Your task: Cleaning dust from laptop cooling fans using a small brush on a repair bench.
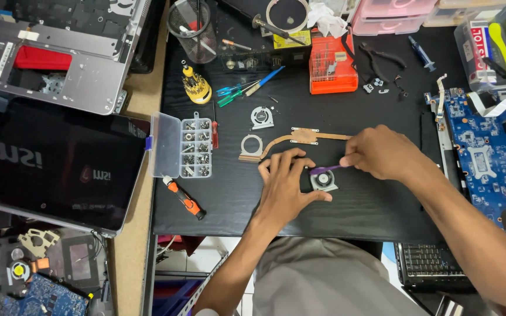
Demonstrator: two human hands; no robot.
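Just now the left hand (285, 187) braces a small grey fan (324, 181) with spread fingers. Meanwhile the right hand (382, 153) pinches a purple-handled tool (325, 169) over it, near the copper heat pipe (300, 139)

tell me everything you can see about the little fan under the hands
The small fan is a flat, silvery-grey laptop cooler with a round opening showing dark blades. It lies flat on the black mat, just below the copper heat pipe. The left hand steadies it, fingers curled along its left and lower edges. The right hand holds a thin purple-handled tool across its top edge.
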